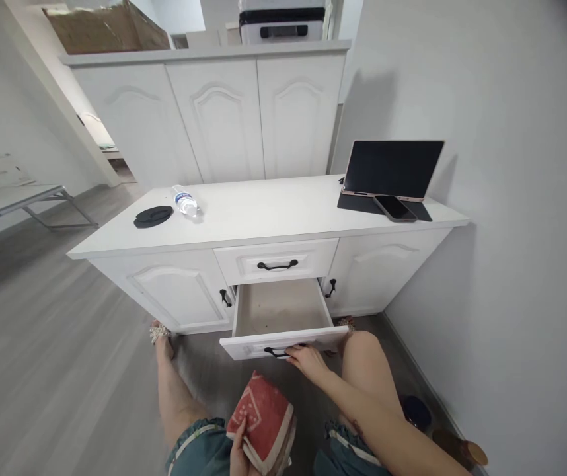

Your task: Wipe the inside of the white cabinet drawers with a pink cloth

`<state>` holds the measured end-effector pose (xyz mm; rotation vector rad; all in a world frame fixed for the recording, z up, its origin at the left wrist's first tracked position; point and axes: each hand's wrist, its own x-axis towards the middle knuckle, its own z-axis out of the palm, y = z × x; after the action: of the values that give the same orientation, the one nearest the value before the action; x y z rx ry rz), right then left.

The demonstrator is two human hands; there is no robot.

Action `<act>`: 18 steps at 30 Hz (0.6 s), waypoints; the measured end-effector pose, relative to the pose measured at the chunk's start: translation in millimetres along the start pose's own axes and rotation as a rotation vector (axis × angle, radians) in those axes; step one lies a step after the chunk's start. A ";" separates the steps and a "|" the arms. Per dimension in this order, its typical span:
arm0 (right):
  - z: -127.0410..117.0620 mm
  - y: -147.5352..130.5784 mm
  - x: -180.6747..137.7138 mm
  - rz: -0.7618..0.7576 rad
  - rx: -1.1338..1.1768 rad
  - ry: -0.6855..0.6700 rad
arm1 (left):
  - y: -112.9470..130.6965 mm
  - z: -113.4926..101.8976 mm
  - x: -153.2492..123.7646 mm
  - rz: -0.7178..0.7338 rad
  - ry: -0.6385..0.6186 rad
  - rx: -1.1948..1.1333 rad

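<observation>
Bottom drawer open, cloth in our lap

Our right hand (308, 360) is curled around the handle (277, 353) of the open bottom drawer (283, 307). Our left hand (240, 456) is clamped on a folded red cloth (261, 416) between our knees. The drawer looks empty, though its near corners are hidden. If tugged further, it could slip its runners and drop on our legs.

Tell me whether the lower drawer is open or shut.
Open: the lower drawer is pulled out of the cabinet, its bare inside showing; the right hand grips its handle.
</observation>
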<state>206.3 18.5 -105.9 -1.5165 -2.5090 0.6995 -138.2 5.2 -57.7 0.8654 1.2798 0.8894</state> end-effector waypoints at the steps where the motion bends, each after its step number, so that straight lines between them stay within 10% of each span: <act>1: -1.8 1.6 6.0 0.017 -0.007 0.003 | 16.5 -14.3 12.2 0.014 0.008 0.053; 6: -11.2 11.4 47.9 0.091 -0.027 0.025 | 60.2 -55.3 48.5 0.055 0.044 0.332; 18: -34.4 35.7 119.9 0.121 -0.012 0.116 | 52.6 -70.4 71.6 0.226 0.185 0.840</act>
<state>188.2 146.9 -106.7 -1.6740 -2.3581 0.5950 -206.3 94.9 -45.6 1.6350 1.7772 0.5940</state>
